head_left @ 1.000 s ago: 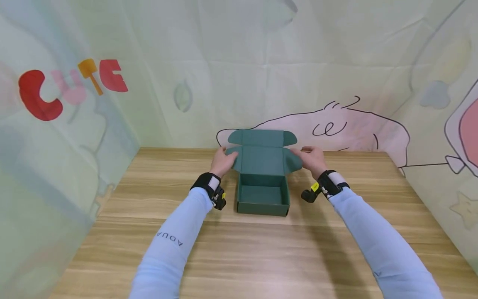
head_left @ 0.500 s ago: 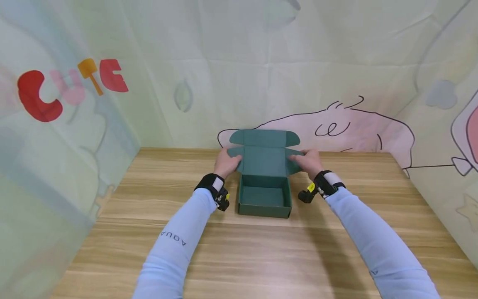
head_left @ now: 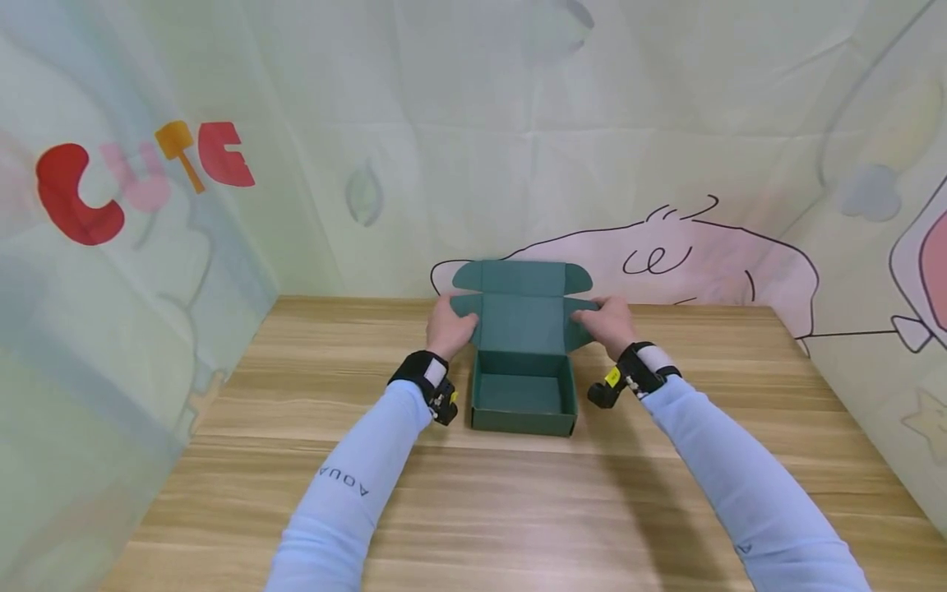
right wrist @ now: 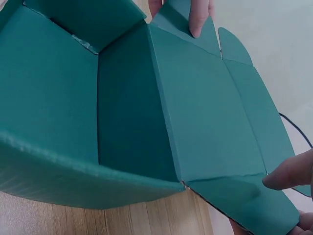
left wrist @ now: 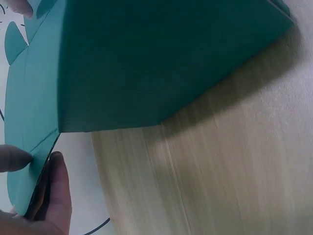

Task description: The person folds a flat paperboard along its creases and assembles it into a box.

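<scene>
A green cardboard box (head_left: 524,421) stands on the table with its lid (head_left: 522,324) raised at the back and nothing inside. My left hand (head_left: 448,329) pinches the lid's left side flap (left wrist: 27,188), thumb on the inner face and fingers behind. On the other side, my right hand (head_left: 612,324) pinches the right side flap (right wrist: 244,200) the same way, its thumb pressing near the crease. The lid's front flap (head_left: 522,278) points upward, with a rounded tab at each end. Fingers behind the flaps are partly hidden.
The wood-grain table (head_left: 473,510) extends around the box on all sides. Behind it hangs a printed cloth backdrop (head_left: 473,164), close to the lid. Cameras are strapped to both wrists, the right wrist camera (head_left: 607,390) sitting near the box's right side.
My thumbs have come further in over the side flaps, and both hands have drawn slightly closer to the lid. The box stands much as before.
</scene>
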